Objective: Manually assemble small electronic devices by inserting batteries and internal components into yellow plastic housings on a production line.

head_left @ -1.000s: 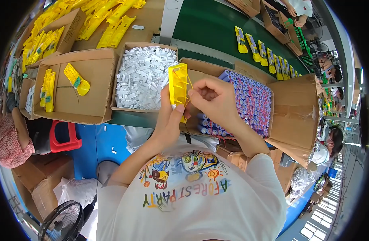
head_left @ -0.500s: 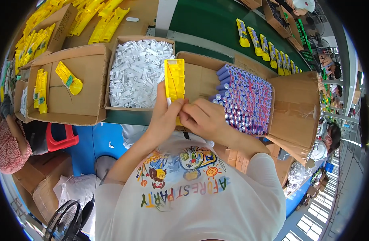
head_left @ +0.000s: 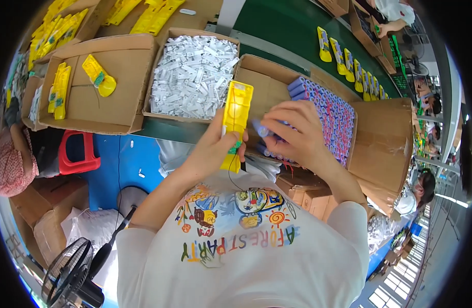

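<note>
My left hand (head_left: 213,142) is closed around a long yellow plastic housing (head_left: 239,105), held upright with its hollow side showing. Near my thumb, a small green circuit board (head_left: 234,148) sits in the housing, and a thin dark wire hangs below it. To the right, my right hand (head_left: 300,134) pinches a purple cylindrical battery (head_left: 260,128), smeared by motion, with its end toward the housing but apart from it. Behind that hand, a carton holds rows of purple batteries (head_left: 337,115) with red marks, partly hidden by my fingers.
A carton of small white plastic parts (head_left: 192,77) stands behind my left hand. Further left, an open carton (head_left: 125,84) holds several yellow housings. More yellow housings (head_left: 347,65) line the green bench at the back right. A black fan (head_left: 69,272) stands at lower left.
My right hand has left the housing and moved right to the batteries, and now has one in its fingers. My left hand still holds the housing, its circuit board now showing.
</note>
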Demonstrator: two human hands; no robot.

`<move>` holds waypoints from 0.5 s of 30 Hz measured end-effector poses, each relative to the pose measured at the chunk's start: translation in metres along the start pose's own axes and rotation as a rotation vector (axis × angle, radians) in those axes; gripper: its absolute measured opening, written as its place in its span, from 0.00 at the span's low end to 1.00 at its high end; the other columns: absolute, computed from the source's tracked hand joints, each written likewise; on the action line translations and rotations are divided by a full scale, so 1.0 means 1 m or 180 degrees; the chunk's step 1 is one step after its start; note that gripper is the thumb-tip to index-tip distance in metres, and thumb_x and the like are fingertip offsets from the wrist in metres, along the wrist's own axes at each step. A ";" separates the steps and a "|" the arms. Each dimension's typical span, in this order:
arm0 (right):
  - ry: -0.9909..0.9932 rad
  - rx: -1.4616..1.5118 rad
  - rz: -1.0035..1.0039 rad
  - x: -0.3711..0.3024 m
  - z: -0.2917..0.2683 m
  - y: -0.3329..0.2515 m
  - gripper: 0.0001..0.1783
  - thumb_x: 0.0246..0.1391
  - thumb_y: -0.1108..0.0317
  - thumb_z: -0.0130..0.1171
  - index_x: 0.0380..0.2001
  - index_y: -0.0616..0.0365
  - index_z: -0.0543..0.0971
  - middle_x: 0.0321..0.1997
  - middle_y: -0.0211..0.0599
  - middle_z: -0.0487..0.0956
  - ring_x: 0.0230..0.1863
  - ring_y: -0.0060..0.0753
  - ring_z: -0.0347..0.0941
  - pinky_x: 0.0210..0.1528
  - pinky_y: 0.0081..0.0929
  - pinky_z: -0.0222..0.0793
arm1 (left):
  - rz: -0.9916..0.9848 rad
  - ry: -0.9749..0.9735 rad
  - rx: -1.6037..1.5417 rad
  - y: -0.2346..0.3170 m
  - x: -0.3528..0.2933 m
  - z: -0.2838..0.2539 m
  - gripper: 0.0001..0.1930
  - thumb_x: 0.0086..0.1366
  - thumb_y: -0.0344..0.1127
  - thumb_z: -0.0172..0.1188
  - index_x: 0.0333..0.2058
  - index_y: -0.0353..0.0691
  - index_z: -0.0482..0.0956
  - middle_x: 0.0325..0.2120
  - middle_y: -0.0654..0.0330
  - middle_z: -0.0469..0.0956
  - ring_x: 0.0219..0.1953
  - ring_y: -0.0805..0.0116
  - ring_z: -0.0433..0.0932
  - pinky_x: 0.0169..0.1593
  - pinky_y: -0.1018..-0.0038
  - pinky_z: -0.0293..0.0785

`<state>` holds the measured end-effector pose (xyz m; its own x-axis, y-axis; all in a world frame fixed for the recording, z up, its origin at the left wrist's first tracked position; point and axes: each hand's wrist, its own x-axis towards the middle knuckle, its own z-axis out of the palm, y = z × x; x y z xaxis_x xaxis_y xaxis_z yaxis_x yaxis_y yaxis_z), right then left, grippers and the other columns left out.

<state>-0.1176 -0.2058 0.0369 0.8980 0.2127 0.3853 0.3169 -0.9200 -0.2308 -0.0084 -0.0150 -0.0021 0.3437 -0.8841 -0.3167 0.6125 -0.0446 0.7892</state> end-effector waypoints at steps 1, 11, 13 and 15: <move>0.0554 -0.0469 -0.0232 0.006 -0.001 -0.002 0.17 0.35 0.68 0.69 0.34 0.55 0.82 0.41 0.30 0.78 0.45 0.35 0.73 0.41 0.33 0.68 | 0.0033 0.0031 0.0006 0.000 -0.001 0.001 0.20 0.64 0.27 0.42 0.55 0.41 0.55 0.35 0.58 0.69 0.29 0.72 0.73 0.34 0.73 0.75; -0.0228 0.0210 -0.0677 0.040 0.024 -0.014 0.23 0.50 0.72 0.56 0.51 0.63 0.73 0.55 0.43 0.74 0.57 0.43 0.71 0.54 0.37 0.70 | -0.0020 -0.0127 -0.0107 0.014 -0.010 -0.009 0.28 0.64 0.28 0.44 0.63 0.41 0.51 0.35 0.59 0.71 0.30 0.72 0.73 0.34 0.75 0.73; -0.0220 0.0398 -0.0670 0.052 0.038 -0.015 0.24 0.49 0.72 0.57 0.53 0.61 0.72 0.56 0.41 0.73 0.58 0.42 0.70 0.54 0.37 0.70 | -0.0131 -0.0072 -0.0173 0.032 -0.018 -0.019 0.26 0.65 0.28 0.45 0.60 0.42 0.50 0.31 0.58 0.71 0.29 0.71 0.74 0.34 0.73 0.75; -0.0219 0.0588 -0.0648 0.067 0.050 -0.009 0.26 0.49 0.72 0.58 0.54 0.59 0.72 0.57 0.40 0.73 0.58 0.41 0.70 0.54 0.37 0.70 | 0.0002 0.0065 -0.0180 0.025 -0.021 -0.038 0.25 0.65 0.27 0.45 0.59 0.43 0.53 0.33 0.57 0.71 0.29 0.70 0.73 0.34 0.72 0.75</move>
<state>-0.0449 -0.1671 0.0204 0.8268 0.4146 0.3802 0.5375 -0.7818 -0.3162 0.0265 0.0207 0.0039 0.3581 -0.8744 -0.3273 0.6514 -0.0171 0.7585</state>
